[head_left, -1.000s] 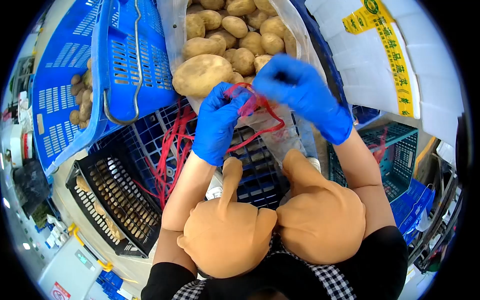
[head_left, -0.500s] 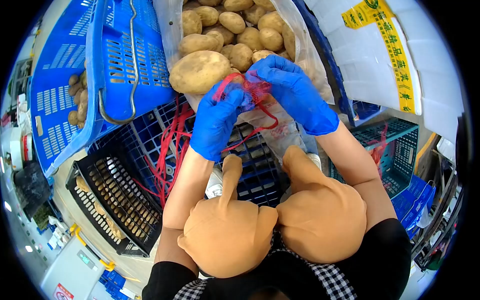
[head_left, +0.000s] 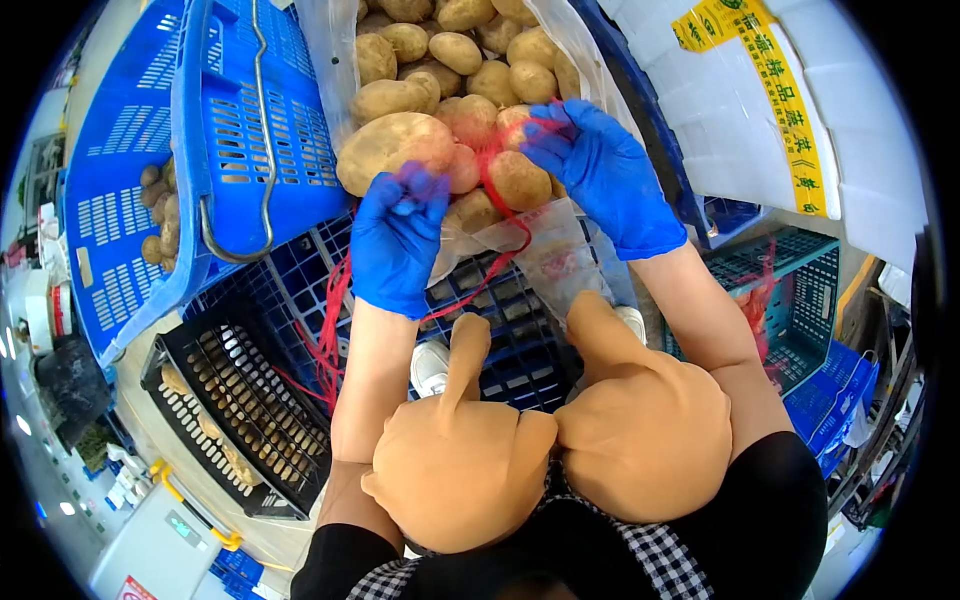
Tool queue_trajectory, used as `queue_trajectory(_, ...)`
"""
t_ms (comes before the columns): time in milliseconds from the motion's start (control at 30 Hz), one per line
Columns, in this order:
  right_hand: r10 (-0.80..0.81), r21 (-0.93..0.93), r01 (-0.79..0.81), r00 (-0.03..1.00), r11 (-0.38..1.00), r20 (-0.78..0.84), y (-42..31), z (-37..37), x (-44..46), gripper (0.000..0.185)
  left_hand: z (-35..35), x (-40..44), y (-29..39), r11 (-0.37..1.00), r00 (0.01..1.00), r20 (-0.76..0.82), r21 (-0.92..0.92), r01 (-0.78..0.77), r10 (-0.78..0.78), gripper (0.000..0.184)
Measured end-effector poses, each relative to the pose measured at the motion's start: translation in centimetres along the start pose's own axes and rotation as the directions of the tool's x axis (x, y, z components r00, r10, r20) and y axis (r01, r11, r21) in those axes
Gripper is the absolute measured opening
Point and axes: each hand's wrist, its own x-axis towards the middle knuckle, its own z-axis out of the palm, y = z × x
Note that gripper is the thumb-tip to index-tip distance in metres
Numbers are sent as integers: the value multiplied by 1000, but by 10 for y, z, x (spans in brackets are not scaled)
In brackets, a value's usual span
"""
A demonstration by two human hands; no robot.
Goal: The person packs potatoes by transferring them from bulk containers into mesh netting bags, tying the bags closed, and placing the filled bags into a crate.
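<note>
While the head view looks straight down, the left hand and right hand have a red net spread between them, over the potatoes just beyond the fingertips. The right pinches one side of it, fingers bent; the left's fingers are blurred at the other side, so I can't tell how firmly they grip. A red cord loops down between the wrists, and more red strands lie beside the left wrist. That net looks feather-light, limp and stretchy, likely to snag or bunch; its edges seem the place to hold, pinched on opposite sides.
</note>
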Motion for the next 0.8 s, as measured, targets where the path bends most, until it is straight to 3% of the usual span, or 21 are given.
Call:
queue_trajectory(67,88,113,-86,996,990,-15,0,-20,-7,19,-7,4,18,852,962,168,-449,270,-217,8)
queue_trajectory(100,133,169,-128,991,977,-20,1,-28,-10,19,-10,3,25,863,957,151,-414,290,-249,9)
queue_trajectory(133,220,226,-253,962,941,160,4,-36,-9,19,-11,3,26,891,939,219,-315,326,-267,12)
queue_trajectory(200,321,257,-496,799,829,508,2,-45,-8,20,-10,6,24,920,878,352,-98,379,-324,19)
queue_trajectory(233,278,-390,-135,899,911,339,1,-33,-15,22,-10,4,24,965,952,187,149,217,-243,20)
queue_trajectory(267,224,-910,51,962,411,156,0,-21,-23,23,-8,2,18,915,993,90,402,39,-82,20)
queue_trajectory(300,298,-983,93,945,156,136,4,-6,-20,24,-1,-2,7,765,993,39,635,-108,108,20)
queue_trajectory(333,364,-984,141,927,-106,94,10,4,-19,24,4,-5,-3,532,952,39,822,-203,303,19)
queue_trajectory(367,344,-987,153,925,47,160,16,8,-23,26,2,-4,-13,424,925,103,867,-264,365,20)
queue_trajectory(433,276,-921,179,919,346,282,25,13,-29,30,1,-4,-34,268,911,248,901,-341,329,21)
queue_trajectory(500,344,-858,27,909,512,234,27,14,-23,31,9,-7,-43,89,911,313,934,-347,267,20)
queue_trajectory(533,380,-810,-51,899,584,218,28,14,-19,31,9,-5,-41,113,903,325,923,-367,281,18)
queue_trajectory(567,435,-632,-256,889,731,143,31,13,-16,25,8,-1,-38,136,896,336,912,-386,292,17)
queue_trajectory(667,281,-392,-261,960,882,-6,24,1,-2,20,13,3,-20,193,878,313,896,-400,363,14)
queue_trajectory(700,79,-419,-48,995,907,55,18,11,-1,18,15,0,-14,215,900,239,919,-332,365,14)
queue_trajectory(733,46,-235,-39,999,971,22,15,5,3,18,16,-4,-9,238,917,164,936,-261,364,15)
queue_trajectory(800,10,136,-2,998,991,-61,3,-17,12,17,4,-13,-2,9,942,172,983,-182,289,14)
